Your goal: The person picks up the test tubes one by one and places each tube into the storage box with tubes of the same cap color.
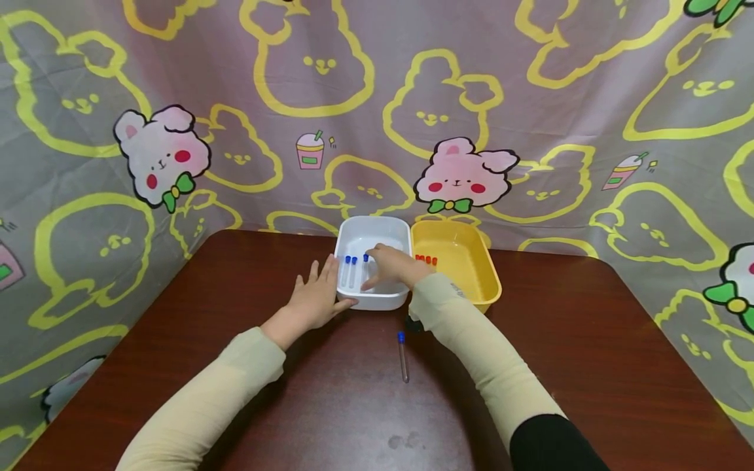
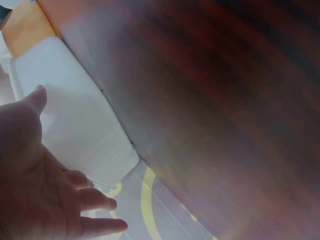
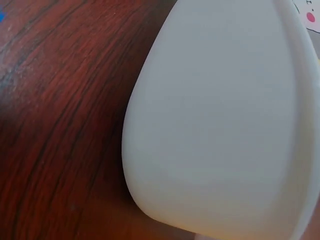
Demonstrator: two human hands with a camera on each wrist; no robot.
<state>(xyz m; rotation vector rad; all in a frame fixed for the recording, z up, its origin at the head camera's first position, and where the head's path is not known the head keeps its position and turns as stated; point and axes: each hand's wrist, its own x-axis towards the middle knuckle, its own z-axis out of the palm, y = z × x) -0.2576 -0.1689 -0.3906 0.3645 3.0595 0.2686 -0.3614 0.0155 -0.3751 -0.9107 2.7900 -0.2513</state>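
My right hand (image 1: 391, 265) reaches into the white bin (image 1: 377, 302). Its index fingertip is at the blue cap of a test tube (image 1: 365, 267) and its thumb is near the tube's lower end, so the hand spans it. Left of that tube, two more blue-capped test tubes (image 1: 347, 271) lie side by side in the bin. My left hand (image 1: 315, 301) rests at the bin's left front corner with its fingers spread and thumb along the front wall. In the left wrist view that hand (image 2: 45, 185) is beside the bin's white outer wall (image 2: 75, 110).
A yellow bin (image 1: 491, 281) stands against the white one's right side, with several red-capped tubes (image 1: 434, 261) in it. One blue-capped test tube (image 1: 403, 358) lies on the brown table (image 1: 330, 405) in front. A patterned curtain (image 1: 365, 131) hangs behind.
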